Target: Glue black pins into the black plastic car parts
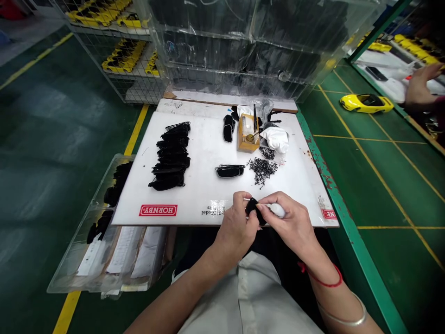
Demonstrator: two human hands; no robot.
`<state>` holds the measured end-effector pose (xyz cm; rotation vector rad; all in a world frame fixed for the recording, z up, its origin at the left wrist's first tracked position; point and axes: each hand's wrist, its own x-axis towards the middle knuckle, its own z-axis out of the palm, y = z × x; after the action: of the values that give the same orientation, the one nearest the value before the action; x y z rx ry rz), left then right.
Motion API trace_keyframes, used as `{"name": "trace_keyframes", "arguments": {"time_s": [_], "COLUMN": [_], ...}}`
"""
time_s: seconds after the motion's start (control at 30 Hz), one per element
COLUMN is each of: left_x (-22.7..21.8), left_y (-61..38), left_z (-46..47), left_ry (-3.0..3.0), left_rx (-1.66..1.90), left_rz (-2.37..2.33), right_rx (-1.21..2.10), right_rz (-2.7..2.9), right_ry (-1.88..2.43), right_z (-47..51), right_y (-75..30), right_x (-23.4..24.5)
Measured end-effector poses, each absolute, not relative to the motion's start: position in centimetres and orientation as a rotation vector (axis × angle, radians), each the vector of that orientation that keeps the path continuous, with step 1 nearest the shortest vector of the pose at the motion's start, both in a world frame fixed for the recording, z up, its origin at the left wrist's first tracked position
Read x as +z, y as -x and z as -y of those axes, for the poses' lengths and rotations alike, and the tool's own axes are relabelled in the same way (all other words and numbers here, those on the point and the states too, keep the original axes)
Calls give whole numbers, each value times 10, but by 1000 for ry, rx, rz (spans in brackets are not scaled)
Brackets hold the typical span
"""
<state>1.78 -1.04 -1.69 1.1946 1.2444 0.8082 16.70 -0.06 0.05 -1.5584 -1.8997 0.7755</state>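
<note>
Close to the table's front edge, my left hand (237,224) is closed around a small black part (253,207). My right hand (294,221) meets it there, thumb and forefinger pinched at the part's right edge. A white rounded object (278,210) shows within the curled right hand; its kind is not clear. Just beyond my hands lies a loose heap of small black pin-like pieces (261,170). To its left rests a black curved part with a thin rim (230,171), and a similar black part (228,128) lies farther back.
A row of stacked black parts (171,155) lies on the left of the white table (203,139). A wooden box (248,144) with tools stands at the back, beside a white bundle (276,138). A clear tray (69,273) sits lower left. A co-worker's hand (422,83) shows far right.
</note>
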Motion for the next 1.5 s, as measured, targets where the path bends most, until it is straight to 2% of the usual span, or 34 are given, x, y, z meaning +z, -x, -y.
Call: {"name": "trace_keyframes", "arguments": {"time_s": [0.3,0.77,1.5], "left_x": [-20,-8,-7], "left_y": [-19,-16,-15], "left_z": [12,7,6], "left_ry": [-1419,-918,-957], "left_rx": [773,743,735], "left_rz": [-1338,-1052,-1085], "right_rx": [855,1520,1577], "right_rz": [1769,1226,1410], "right_ry": [1701,1611,1475], "right_z": [3,4,2], "right_y": [-163,-188,-191], "right_x": [-2,-16,-19]}}
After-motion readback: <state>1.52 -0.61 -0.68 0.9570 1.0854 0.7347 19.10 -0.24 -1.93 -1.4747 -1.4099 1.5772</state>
